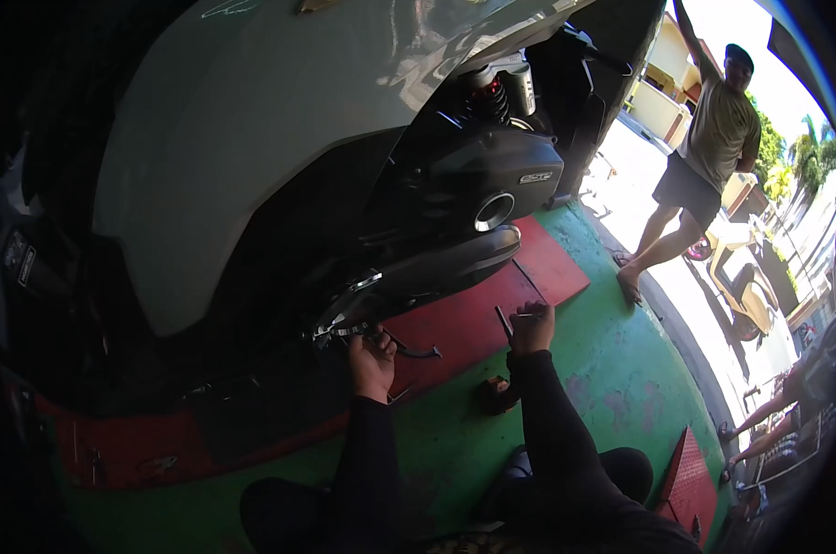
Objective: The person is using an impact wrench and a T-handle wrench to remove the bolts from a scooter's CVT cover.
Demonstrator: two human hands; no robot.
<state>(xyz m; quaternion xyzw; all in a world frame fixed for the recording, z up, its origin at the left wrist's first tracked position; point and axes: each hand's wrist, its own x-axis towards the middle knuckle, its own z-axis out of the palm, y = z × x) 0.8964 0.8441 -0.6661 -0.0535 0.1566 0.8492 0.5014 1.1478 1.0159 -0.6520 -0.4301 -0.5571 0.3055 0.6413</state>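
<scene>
A grey-and-black scooter [252, 120] stands over a red platform, its silver-tipped exhaust [505, 242] facing right. My left hand [372, 362] reaches up to the underside, fingers closed beside a shiny metal bracket [348, 330]; what they pinch is too dark to make out. Just right of it, a dark curved stand arm [422, 352] sticks out. My right hand [532, 330] is closed around a slim metal tool [504, 321], seemingly T-shaped, held apart from the scooter. A dark object with orange parts [498, 395] lies on the floor below that hand.
The red platform [464, 323] rests on a green floor [612, 369]. A plier-like tool [162, 464] lies on its left part. A red ramp plate [690, 480] is at lower right. Someone stands [713, 138] by the open doorway; outside is a light scooter [745, 277].
</scene>
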